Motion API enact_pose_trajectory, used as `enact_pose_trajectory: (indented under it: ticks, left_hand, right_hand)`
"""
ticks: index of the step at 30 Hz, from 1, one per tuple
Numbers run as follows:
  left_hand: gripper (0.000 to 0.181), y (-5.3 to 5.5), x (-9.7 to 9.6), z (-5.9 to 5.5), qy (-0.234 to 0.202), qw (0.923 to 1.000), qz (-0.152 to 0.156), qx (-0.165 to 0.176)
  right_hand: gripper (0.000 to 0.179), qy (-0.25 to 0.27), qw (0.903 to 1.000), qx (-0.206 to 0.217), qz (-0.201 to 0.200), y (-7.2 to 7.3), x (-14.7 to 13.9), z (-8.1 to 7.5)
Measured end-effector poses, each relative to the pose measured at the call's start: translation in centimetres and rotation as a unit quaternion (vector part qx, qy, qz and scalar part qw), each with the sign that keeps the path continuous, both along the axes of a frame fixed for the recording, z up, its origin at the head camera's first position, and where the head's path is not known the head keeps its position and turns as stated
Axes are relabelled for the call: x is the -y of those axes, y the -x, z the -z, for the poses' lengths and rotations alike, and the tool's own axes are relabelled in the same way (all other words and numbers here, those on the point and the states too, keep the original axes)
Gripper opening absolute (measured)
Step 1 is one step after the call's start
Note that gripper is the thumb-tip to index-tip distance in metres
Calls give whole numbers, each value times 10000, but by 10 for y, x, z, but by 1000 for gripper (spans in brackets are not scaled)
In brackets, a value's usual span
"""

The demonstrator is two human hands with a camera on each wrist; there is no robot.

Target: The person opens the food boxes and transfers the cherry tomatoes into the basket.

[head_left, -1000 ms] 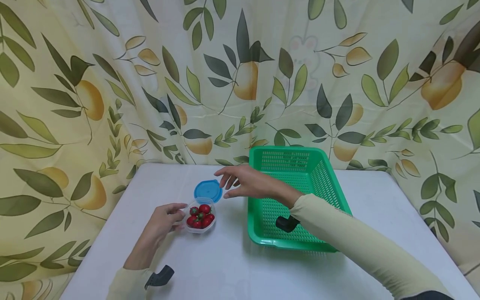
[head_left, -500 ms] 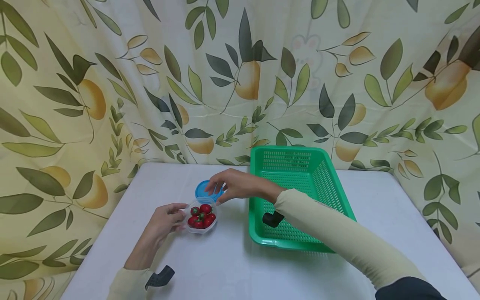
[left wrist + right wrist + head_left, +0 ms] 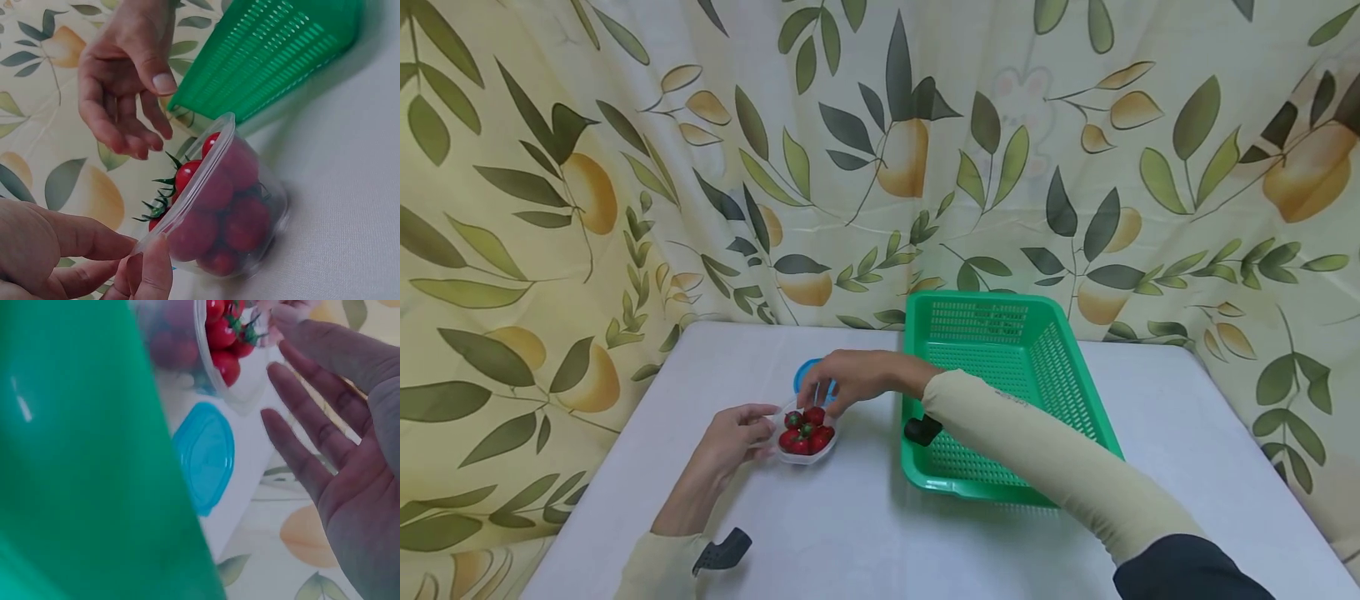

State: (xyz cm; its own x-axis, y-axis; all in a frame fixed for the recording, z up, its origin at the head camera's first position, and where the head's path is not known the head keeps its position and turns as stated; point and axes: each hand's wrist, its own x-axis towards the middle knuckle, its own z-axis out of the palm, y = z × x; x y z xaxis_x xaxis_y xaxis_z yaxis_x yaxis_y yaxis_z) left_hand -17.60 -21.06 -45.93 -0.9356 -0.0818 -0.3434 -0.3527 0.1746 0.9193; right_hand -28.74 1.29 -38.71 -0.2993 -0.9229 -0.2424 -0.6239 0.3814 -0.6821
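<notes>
A clear plastic container (image 3: 256, 231) filled with several red cherry tomatoes (image 3: 806, 433) stands on the table's left half. My left hand (image 3: 732, 437) pinches its rim between thumb and fingers, as the left wrist view shows. Just above the tomatoes hovers my right hand (image 3: 844, 379), its fingers spread and slightly bent, with nothing in them; in the right wrist view its fingers (image 3: 306, 394) are apart from the fruit. Behind the container lies a blue lid (image 3: 209, 456), partly hidden by the right hand in the head view.
A green perforated basket (image 3: 917, 467) stands right of the container, under the right forearm. The white-covered table (image 3: 850, 533) backs onto a curtain (image 3: 880, 167) printed with leaves and fruit.
My right hand has moved left and down from beside the blue lid to over the tomatoes. The left hand has stayed at the container's rim.
</notes>
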Motion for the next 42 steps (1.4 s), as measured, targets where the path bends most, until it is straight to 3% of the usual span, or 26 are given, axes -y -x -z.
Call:
enact_pose_trajectory:
  ticks: [15,22,29,35,42]
  left_hand:
    - [35,1,2,1,-54,9999,-139,-31]
    - [34,1,1,2,16,9999,-139,-95]
    - [33,0,2,2,47,9998,-163,-99]
    - [32,-1,2,2,52,9998,-168,-92]
    - [32,-1,1,2,109,9997,-184,-110]
  right_hand:
    - [32,-672,9954,-123,-678,5,32,1]
    - [31,-851,9937,-197,-706,7,40,7]
    - [31,-1003,9908,-619,-667,9,42,17]
    - [30,-1166,9874,-827,-680,7,44,17]
    - [32,-1595,9689,-1597,-1016,4,52,18]
